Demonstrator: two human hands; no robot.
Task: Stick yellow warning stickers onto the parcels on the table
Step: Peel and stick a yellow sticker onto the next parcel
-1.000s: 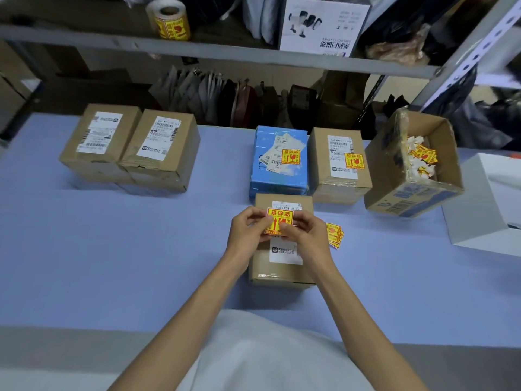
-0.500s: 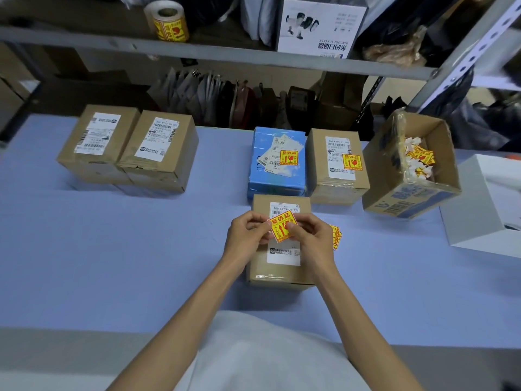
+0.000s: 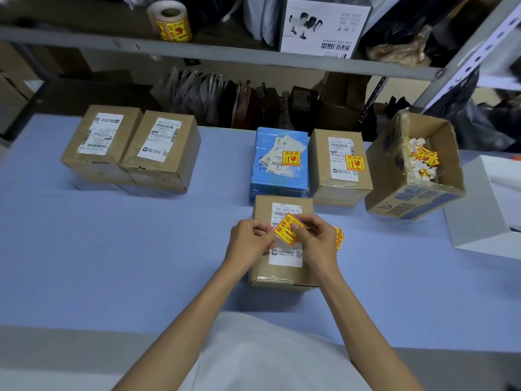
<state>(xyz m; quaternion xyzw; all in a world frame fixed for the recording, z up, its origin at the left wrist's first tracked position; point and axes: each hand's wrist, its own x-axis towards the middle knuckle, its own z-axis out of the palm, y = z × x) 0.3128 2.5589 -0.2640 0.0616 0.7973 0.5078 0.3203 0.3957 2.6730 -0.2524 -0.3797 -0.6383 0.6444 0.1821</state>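
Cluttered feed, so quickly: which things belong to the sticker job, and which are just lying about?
Job: sticker, left hand, right hand, parcel under them, spare stickers, two unstickered parcels.
Lying about: white box, scrap carton, printed box, bags.

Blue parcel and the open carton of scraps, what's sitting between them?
In the head view, one brown parcel stands between the blue parcel and the open carton, already wearing a yellow sticker.

- A pale blue flat tabletop (image 3: pixel 112 249) fills the foreground.
- Behind it runs a grey metal shelf board (image 3: pixel 225 55), dimly lit.
- A perforated grey upright post (image 3: pixel 473 57) slants at right.
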